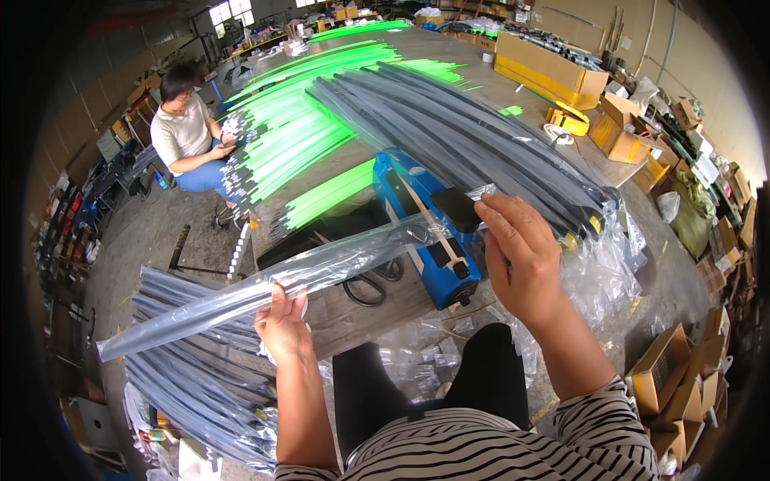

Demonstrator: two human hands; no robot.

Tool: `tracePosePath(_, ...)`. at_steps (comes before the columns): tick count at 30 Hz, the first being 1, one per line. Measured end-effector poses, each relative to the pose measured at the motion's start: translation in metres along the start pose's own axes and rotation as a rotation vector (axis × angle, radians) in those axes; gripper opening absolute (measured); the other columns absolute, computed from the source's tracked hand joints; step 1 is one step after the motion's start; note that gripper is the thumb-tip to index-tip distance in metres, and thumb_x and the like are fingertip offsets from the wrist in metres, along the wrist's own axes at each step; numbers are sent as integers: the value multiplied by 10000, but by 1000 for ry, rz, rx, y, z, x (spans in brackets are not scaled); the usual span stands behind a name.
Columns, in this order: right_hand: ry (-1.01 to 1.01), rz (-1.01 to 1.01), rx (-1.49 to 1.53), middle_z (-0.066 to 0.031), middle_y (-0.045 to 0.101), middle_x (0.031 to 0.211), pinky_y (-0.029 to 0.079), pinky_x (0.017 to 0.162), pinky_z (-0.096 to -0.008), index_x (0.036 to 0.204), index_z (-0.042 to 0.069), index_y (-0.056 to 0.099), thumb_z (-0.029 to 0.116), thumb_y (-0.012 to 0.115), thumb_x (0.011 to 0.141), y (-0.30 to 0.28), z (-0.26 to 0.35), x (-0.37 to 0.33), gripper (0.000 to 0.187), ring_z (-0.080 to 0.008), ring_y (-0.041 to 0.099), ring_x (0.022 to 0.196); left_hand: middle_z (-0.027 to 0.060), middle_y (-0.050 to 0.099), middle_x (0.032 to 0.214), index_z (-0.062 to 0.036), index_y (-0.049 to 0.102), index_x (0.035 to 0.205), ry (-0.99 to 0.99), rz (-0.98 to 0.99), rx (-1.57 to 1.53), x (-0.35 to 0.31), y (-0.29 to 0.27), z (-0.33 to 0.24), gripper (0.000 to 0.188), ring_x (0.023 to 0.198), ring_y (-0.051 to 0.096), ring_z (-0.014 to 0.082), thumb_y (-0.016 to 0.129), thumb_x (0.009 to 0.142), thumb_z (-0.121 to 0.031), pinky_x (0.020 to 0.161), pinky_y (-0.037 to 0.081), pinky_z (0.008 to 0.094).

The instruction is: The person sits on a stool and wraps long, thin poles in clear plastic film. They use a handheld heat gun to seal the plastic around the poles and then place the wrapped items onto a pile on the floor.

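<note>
A long clear plastic sleeve [216, 309] is gripped near its middle by the left fingers [277, 300], thumb and fingers clamped on its lower edge; its far left end is left unsupported. From there it is carried up and right across a blue bench machine [437, 272], toward the right fingers [499, 216]. These are bunched at a black block [455, 210] — whether film is pinched between them cannot be told.

The sleeve is judged light, slick and easily creased, so a broad, gentle hold is best taken near mid-length, with the film kept flat. Beyond the right fingers, dark wrapped lengths [457, 136] are heaped; below and left of the left fingers, another wrapped pile [192, 393] is seen — green rods [297, 144] are spread farther off.
</note>
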State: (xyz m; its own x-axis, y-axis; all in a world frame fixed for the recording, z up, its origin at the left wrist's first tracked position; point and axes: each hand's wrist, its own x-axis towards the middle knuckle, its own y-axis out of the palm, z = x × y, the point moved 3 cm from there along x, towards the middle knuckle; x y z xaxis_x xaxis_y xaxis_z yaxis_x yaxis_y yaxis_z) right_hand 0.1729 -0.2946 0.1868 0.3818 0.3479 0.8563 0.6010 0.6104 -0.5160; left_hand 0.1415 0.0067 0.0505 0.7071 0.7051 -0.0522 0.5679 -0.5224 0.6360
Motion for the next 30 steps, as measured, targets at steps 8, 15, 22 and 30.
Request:
tracePosePath(8,24,41,21,-96,559,983,419,833,-396,965,19,576,-18,537,664,7,1,-15,306,-264,544,909,102,616,831,4,580,850,1,9,14,-1,-1,-1,88,682,620,182,566,804,-70,609,551,293)
tracePosePath(15,36,54,24,-100,559,976,416,838,-398,960,18,577,-17,540,649,8,1,-20,315,-266,543,915,108,617,838,4,575,869,9,32,19,-4,0,-2,99,704,622,184,561,808,-74,619,550,289)
tracePosePath(22,43,69,30,-96,569,931,425,831,-394,907,16,586,-19,554,623,11,2,-30,287,-253,555,879,102,616,843,-18,577,868,20,14,40,-7,-3,-2,103,722,616,179,589,792,-87,618,539,290)
tracePosePath(30,60,19,19,-72,578,863,442,812,-388,808,23,592,-25,556,610,28,0,-50,207,-212,572,815,97,619,858,-16,579,896,71,54,55,-9,-1,-6,126,733,622,183,584,797,-93,630,543,278)
